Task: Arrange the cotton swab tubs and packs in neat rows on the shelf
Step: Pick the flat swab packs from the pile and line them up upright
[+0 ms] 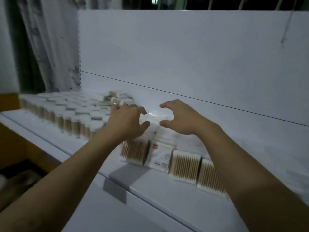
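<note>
While both hands hang half-curled over the pile, the step in hand looks like squaring up the packs on the right part of the shelf [167, 206]. The left hand [127, 119] and right hand [182, 118] flank a glossy white pack [153, 117] lying on top of the pile, thumbs and forefingers spread toward its two sides. Whether either hand actually grips it or only hovers beside it, I cannot tell.

To do this well, take the pack evenly from both sides at once. The film looks slippery and soft, so a light squeeze should do, without crushing the swabs. Set it down flush with its neighbours. The front row of packs [185, 163] stands staggered along the shelf's front, so each pack probably wants nudging into one line.

Just left, the tubs [70, 114] stand in tight rows, and the left forearm passes close beside them. Keeping that elbow in seems wise, since one knock could topple several. A few loose packs [117, 97] lie on top of the tubs at the back and likely need bringing across.
</note>
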The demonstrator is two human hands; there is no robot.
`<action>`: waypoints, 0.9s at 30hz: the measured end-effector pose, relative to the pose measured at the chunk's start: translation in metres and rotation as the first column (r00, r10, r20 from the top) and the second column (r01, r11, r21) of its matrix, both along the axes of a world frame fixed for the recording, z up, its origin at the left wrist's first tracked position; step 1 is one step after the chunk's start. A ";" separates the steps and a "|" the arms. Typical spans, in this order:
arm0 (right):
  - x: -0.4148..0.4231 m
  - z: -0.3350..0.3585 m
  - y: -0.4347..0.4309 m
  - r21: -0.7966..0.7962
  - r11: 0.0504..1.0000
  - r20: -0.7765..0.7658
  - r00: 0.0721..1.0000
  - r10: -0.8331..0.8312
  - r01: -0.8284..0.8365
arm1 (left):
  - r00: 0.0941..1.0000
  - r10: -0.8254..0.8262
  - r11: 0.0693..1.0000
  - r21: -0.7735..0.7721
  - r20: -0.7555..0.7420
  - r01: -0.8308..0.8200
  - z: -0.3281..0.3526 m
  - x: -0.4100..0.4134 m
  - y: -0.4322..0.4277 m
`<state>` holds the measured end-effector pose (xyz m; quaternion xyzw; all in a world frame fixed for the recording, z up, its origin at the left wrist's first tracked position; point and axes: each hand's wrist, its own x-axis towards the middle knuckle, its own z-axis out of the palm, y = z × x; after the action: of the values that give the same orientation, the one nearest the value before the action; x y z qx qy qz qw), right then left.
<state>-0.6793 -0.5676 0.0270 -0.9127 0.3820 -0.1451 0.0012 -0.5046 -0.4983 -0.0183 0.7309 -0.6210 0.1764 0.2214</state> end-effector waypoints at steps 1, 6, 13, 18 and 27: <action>0.020 0.001 -0.003 0.001 1.000 0.002 1.000 0.019 -0.019 | 1.000 0.023 1.000 0.004 -0.012 -0.023 0.002 0.020 0.000; 0.120 0.006 -0.019 0.017 0.998 -0.001 0.998 0.060 -0.060 | 0.993 0.115 0.992 0.049 -0.027 -0.113 0.011 0.105 -0.004; 0.234 0.010 -0.060 0.021 0.998 0.024 0.998 0.063 -0.063 | 0.982 0.176 0.981 0.090 -0.067 -0.170 0.018 0.211 -0.025; 0.290 0.011 -0.083 -0.024 0.995 0.069 0.993 0.095 -0.094 | 0.972 0.181 0.978 0.130 -0.151 -0.162 0.023 0.265 -0.046; 0.354 -0.015 -0.093 -0.335 0.936 -0.333 0.943 -0.013 -0.106 | 0.966 0.113 0.985 0.155 -0.231 -0.078 0.006 0.304 -0.054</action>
<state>-0.3252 -0.6604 0.0120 -0.9186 0.3231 -0.0554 -0.2208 -0.2011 -0.5527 -0.0124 0.7900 -0.5651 0.0523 0.2321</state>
